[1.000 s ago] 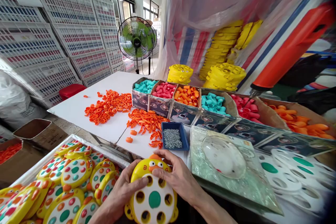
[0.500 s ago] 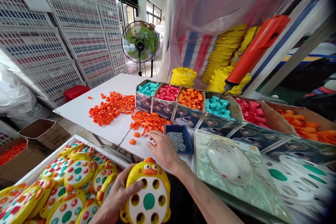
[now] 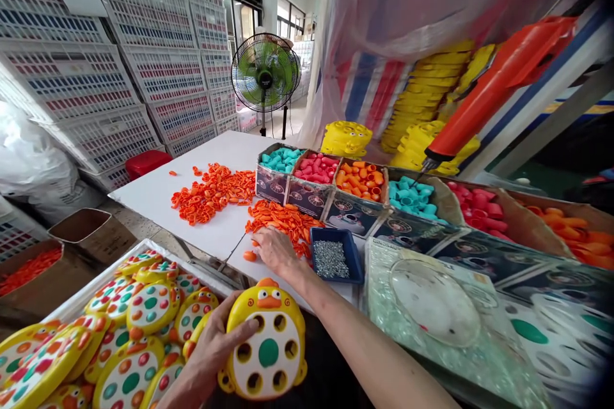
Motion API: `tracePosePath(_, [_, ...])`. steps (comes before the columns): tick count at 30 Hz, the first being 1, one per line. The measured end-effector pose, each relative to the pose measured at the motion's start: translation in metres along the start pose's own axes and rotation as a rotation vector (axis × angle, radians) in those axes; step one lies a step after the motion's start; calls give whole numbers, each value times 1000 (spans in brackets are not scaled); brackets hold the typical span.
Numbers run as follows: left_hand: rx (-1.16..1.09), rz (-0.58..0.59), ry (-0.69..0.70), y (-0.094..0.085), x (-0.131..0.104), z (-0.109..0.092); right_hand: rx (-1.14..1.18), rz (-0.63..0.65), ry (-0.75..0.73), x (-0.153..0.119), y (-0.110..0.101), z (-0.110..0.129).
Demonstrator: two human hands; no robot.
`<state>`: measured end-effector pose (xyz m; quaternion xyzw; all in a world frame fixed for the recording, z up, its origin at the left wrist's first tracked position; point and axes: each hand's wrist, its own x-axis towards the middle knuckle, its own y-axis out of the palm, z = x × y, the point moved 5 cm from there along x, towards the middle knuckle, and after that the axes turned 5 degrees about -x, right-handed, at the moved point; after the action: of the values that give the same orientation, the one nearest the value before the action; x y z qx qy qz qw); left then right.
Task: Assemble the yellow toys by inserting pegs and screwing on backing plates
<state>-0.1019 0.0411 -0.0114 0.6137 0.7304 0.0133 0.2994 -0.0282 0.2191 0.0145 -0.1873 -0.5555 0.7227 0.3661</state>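
Note:
A yellow duck-shaped toy (image 3: 268,339) with a white face plate, a green centre and several round holes is in my left hand (image 3: 215,342). My left thumb lies across the plate by the upper left hole, and the fingers go behind the toy. Over the table, my right hand (image 3: 275,252) reaches down with its fingertips closed on a small orange plastic piece (image 3: 254,242), mostly covered by the fingers. Another orange piece (image 3: 249,256) lies just in front of them. Beside that hand is a heap of orange plastic parts (image 3: 281,220).
A blue tray (image 3: 359,268) of small metal screws stands right of my hand. Cardboard bins (image 3: 307,195) of teal, pink and orange pieces line the back. An orange electric screwdriver (image 3: 494,92) hangs at right. Filled duck toys (image 3: 151,303) lie in a crate at left.
My right hand has moved forward and left, and its fingers have closed down over one of the two loose orange pieces. The left hand still holds the duck toy. The view has shifted slightly left.

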Motion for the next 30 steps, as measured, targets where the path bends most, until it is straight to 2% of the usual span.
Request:
tracePosePath(7, [-60, -44, 3, 10, -4, -9, -15, -4, 9, 3, 5, -2])
tracePosePath(13, [-150, -149, 11, 5, -2, -11, 15, -3, 15, 2, 3, -3])
tracePosePath(21, [-162, -162, 43, 11, -5, -15, 116, -27, 39, 3, 3, -5])
tracePosePath(26, [-201, -203, 68, 3, -3, -14, 255, -151, 115, -1, -13, -11])
tracePosePath(30, [-289, -306, 101, -11, 1, -13, 413, -315, 218, -28, -39, -20])
